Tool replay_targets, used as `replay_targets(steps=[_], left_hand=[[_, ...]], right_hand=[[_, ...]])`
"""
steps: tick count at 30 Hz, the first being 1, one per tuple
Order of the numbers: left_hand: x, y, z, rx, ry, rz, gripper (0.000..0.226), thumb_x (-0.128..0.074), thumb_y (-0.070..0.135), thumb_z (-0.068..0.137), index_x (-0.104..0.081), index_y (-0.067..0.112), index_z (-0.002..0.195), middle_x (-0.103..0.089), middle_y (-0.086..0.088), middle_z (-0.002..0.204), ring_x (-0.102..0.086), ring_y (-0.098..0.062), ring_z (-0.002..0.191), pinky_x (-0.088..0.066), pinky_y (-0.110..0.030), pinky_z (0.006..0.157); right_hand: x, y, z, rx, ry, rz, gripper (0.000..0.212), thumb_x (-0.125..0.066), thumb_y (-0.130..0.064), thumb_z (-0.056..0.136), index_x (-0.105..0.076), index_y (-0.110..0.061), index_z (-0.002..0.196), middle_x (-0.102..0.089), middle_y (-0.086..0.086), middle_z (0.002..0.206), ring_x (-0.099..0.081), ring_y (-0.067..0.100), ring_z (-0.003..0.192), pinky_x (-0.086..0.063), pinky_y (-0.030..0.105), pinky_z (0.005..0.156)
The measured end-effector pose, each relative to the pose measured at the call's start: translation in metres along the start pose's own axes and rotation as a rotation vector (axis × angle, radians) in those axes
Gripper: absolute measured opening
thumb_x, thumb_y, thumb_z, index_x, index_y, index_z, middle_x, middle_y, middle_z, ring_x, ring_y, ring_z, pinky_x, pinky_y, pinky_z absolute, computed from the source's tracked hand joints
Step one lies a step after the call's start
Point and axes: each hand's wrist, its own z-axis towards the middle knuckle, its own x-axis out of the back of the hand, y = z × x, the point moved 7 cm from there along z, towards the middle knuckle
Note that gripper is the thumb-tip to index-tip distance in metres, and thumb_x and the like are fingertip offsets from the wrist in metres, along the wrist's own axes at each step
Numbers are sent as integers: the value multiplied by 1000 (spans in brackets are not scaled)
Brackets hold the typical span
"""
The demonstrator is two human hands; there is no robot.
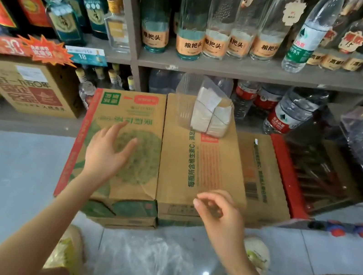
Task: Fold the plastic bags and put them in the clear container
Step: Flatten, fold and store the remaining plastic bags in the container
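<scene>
Cartons (195, 163) set side by side serve as our counter in the head view. The container (183, 104) stands upright on their far end, with folded bags (213, 116) stacked in its right half. On our side of the container, our left hand (107, 149) hovers over the left carton, fingers spread and straight, holding nothing. Our right hand (219, 218) hangs even farther from the container, above the cartons' near edge. Its fingers are loosely curled, thumb and forefinger close together. We see nothing between them, though clear film would be hard to make out there. The loose bags (144, 265) lie farthest from the container, a pale translucent heap low between our forearms, on the floor as far as we can tell. The heap is too crumpled to show a long axis. We judge the next bag must come from that heap, so both hands have to draw back and down, away from the container. The right hand is the nearer.
</scene>
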Motion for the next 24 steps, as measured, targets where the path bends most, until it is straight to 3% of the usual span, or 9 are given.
replay_targets(steps=[3, 6, 9, 12, 18, 21, 24], left_hand=[[14, -58, -36, 37, 15, 173, 71, -37, 64, 83, -56, 15, 131, -55, -10, 135, -47, -34, 125, -37, -48, 104], [10, -86, -51, -10, 4, 302, 76, -27, 64, 85, -52, 15, 138, -43, -10, 148, -34, -32, 139, -23, -49, 114], [4, -89, -54, -40, 44, 377, 69, -25, 59, 90, -48, 17, 140, -40, -7, 151, -31, -28, 141, -32, -49, 110], [0, -89, -54, -56, 91, 414, 62, -30, 53, 93, -52, 16, 138, -45, -7, 148, -36, -28, 139, -40, -46, 104], [-2, -90, -56, -169, 249, 396, 48, -38, 40, 97, -60, 13, 130, -53, -9, 140, -45, -27, 134, -46, -42, 94], [-2, -90, -56, -197, 280, 400, 48, -36, 37, 97, -60, 12, 130, -53, -10, 140, -46, -28, 133, -47, -41, 91], [-1, -89, -56, -220, 288, 409, 47, -36, 34, 96, -60, 11, 130, -53, -10, 140, -45, -28, 134, -47, -41, 90]], right_hand=[[-41, 29, -43, 27, -143, -145, 25, -58, -46, 81, -70, -24, 81, -58, -20, 83, -57, 1, 80, -40, 11, 70], [-77, 80, -71, -50, -235, -327, 27, -60, -47, 77, -71, -23, 83, -58, -16, 84, -56, 6, 82, -36, 14, 70], [-107, 137, -90, -236, -409, -502, 31, -70, -38, 80, -71, -19, 104, -66, -1, 103, -61, 21, 100, -42, 27, 81], [-126, 190, -106, -412, -519, -625, 52, -68, -43, 83, -57, -20, 128, -59, 0, 127, -55, 21, 116, -41, 29, 92], [-158, 244, -106, -511, -605, -782, 73, -60, -51, 87, -30, -22, 147, -40, 0, 147, -40, 22, 132, -39, 34, 100], [-173, 262, -95, -549, -664, -847, 75, -56, -52, 89, -24, -22, 149, -39, 1, 148, -39, 23, 133, -39, 35, 99], [-177, 267, -91, -608, -704, -947, 55, -54, -47, 92, -39, -22, 139, -54, 3, 134, -49, 24, 121, -37, 34, 91]])
